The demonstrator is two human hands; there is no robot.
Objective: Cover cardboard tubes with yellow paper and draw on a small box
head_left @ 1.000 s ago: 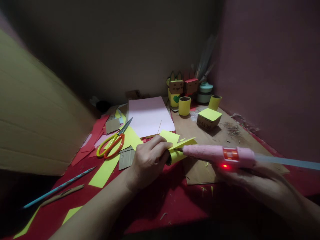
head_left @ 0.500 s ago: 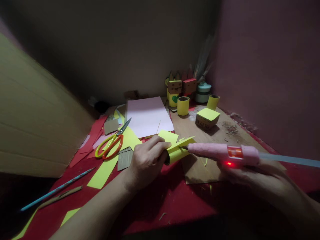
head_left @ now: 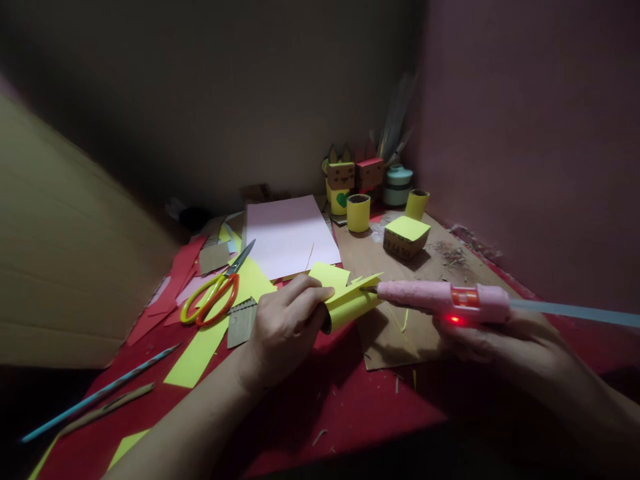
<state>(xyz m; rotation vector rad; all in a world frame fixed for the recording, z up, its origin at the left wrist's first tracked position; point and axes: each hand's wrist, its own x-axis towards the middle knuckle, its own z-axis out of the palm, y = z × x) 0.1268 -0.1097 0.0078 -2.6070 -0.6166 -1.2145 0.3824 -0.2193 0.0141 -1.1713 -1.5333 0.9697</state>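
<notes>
My left hand (head_left: 290, 323) is closed around one end of a cardboard tube (head_left: 353, 311) wrapped in yellow paper. A loose flap of that paper stands up along the tube's top. My right hand (head_left: 493, 340) grips a pink hot glue gun (head_left: 430, 298) from below; its red light glows and a long glue stick (head_left: 575, 310) sticks out of the back. The gun's nozzle is at the inner side of the flap, near the tube's right end. A thin yellow strand hangs below the nozzle. Orange and yellow scissors (head_left: 218, 293) lie left of my left hand.
Beyond my hands stand a cardboard block with a yellow top (head_left: 407, 237), short yellow tubes (head_left: 359, 213), cardboard animal figures (head_left: 341, 187) and a teal jar (head_left: 398, 185). A pink sheet (head_left: 290, 233), paper scraps and a blue striped pencil (head_left: 100, 395) lie leftward on red cloth.
The whole view has shifted slightly, so things on the table appear a little further left. The nozzle stays at the paper flap, and both hands keep their grip.
</notes>
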